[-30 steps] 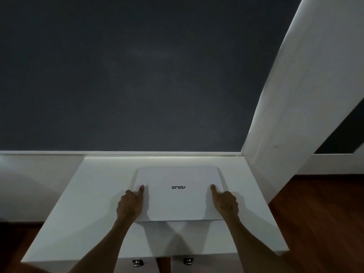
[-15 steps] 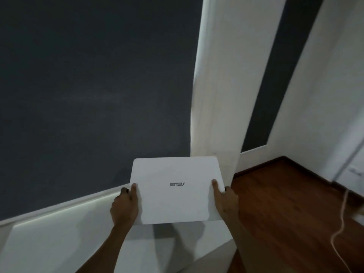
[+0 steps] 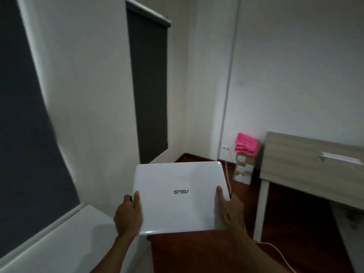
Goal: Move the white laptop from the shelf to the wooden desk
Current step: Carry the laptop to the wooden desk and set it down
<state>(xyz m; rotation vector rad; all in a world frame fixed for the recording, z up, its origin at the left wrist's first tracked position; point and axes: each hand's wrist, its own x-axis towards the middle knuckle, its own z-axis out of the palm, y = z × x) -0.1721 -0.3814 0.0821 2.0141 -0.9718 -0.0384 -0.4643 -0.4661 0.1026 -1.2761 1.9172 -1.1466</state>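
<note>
A closed white laptop [image 3: 180, 196] with a dark logo on its lid is held level in the air, over the wooden floor. My left hand [image 3: 129, 214] grips its left edge and my right hand [image 3: 228, 209] grips its right edge, thumbs on top. The white shelf [image 3: 65, 245] lies at the lower left, behind the laptop. The wooden desk [image 3: 307, 164], light grey-brown with white legs and a drawer handle, stands at the right.
Stacked cardboard boxes [image 3: 244, 170] with a pink bag [image 3: 246, 143] on top stand in the corner left of the desk. A white cable [image 3: 275, 251] runs from a wall socket across the dark wooden floor. Dark blinds cover windows on the left wall.
The laptop has come off the shelf and swung to the right with both hands. The view has turned right, and the desk and boxes have come into sight.
</note>
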